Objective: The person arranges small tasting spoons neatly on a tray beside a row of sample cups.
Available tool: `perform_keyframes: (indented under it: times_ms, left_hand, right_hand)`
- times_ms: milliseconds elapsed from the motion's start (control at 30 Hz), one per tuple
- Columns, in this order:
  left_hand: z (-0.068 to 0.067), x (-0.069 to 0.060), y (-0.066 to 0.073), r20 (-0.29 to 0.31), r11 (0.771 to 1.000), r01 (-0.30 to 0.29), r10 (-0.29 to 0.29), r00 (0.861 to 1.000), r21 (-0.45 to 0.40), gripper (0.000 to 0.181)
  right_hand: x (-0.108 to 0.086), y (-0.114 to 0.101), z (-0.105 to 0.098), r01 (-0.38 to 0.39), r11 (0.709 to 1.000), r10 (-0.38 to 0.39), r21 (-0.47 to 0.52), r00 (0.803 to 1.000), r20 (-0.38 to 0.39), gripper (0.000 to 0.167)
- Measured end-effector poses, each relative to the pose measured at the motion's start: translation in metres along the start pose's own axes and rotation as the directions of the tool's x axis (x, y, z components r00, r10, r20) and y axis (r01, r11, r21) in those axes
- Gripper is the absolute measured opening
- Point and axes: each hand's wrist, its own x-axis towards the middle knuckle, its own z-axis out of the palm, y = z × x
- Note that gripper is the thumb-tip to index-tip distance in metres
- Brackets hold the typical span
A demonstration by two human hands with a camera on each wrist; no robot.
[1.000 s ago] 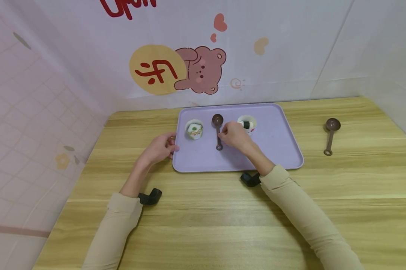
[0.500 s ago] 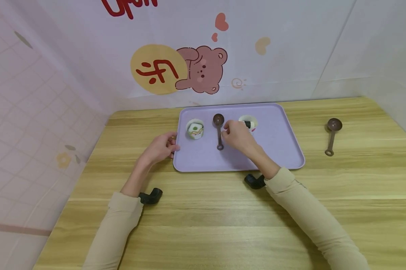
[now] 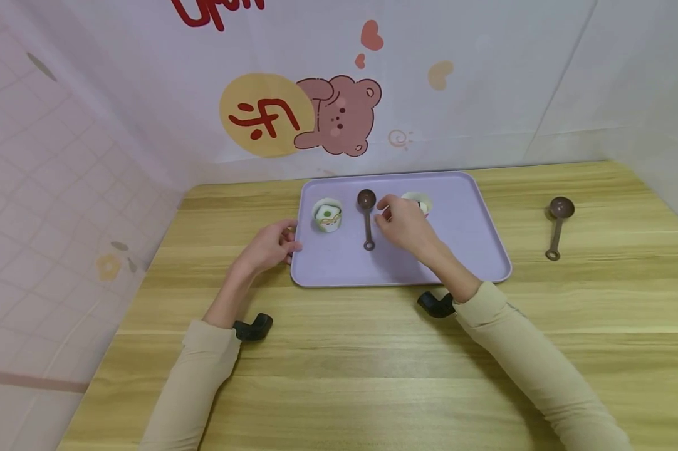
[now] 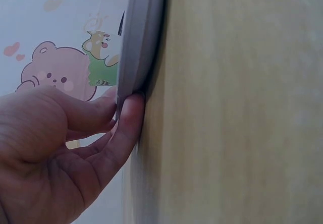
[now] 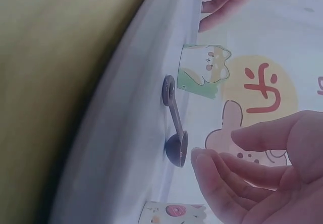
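Observation:
At the left edge of the lilac tray (image 3: 339, 266), my left hand (image 3: 265, 247) pinches the rim; in the left wrist view the thumb lies above the tray (image 4: 139, 32) and fingers below. A brown measuring spoon (image 3: 366, 199) lies on the tray, handle towards me. Just right of it hovers my right hand (image 3: 406, 222), fingers loosely bent, holding nothing. In the right wrist view a gap shows between the fingertips and the spoon (image 5: 175, 148). A small printed cup (image 3: 329, 219) with a white and green piece stands left; another cup (image 3: 418, 197) is partly hidden behind the right hand.
A second brown measuring spoon (image 3: 561, 208) lies on the wooden table (image 3: 339, 369), right of the tray. Behind the table rises a wall covering (image 3: 474, 113) printed with a bear. Black wrist mounts (image 3: 436, 305) sit at both wrists.
My right hand has drawn away from the spoon's handle towards the right, its fingers parting, and now covers more of the right cup. The left hand still holds the tray rim.

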Motion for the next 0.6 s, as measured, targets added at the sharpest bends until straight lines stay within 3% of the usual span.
perform_keyframes:
  times_ms: [600]
  left_hand:
    - [0.000, 0.001, -0.001, 0.001, 1.000, 0.009, -0.009, 1.000, -0.005, 0.056]
  right_hand:
    - [-0.012, 0.004, -0.012, 0.040, 0.998, -0.038, 0.044, 0.999, -0.026, 0.023]
